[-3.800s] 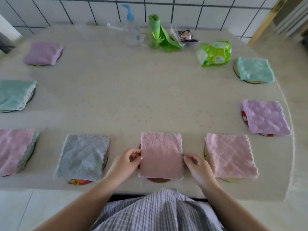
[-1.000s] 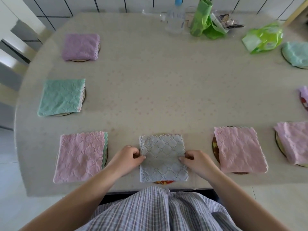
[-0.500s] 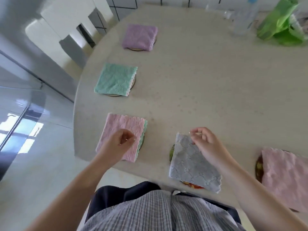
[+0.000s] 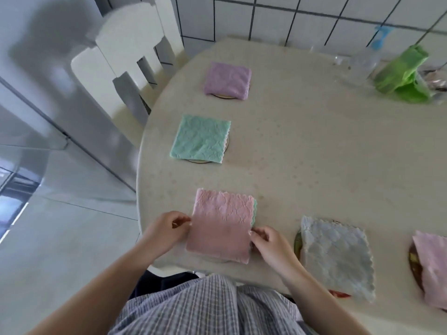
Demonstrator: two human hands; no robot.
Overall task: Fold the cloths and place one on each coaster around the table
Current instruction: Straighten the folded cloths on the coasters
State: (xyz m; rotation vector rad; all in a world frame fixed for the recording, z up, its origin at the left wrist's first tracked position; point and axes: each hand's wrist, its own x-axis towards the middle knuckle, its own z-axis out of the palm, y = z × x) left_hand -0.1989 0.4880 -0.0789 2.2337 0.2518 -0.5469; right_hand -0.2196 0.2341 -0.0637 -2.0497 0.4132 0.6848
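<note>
L hand [image 4: 167,232] pinches L edge of pink cloth [image 4: 221,228], R hand [image 4: 268,243] pinches its R edge | cloth btwn hands, green layer under, coaster mostly hidden | soft, light, limp, likely sags if lifted; take side hems, slide

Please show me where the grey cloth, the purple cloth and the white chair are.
grey cloth [image 4: 336,257]: head view, on the middle of its top face.
purple cloth [image 4: 227,79]: head view, on its centre.
white chair [image 4: 125,44]: head view, on the top of its backrest.

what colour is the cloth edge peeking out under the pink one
Green edge, under the pink cloth; head view.
</note>
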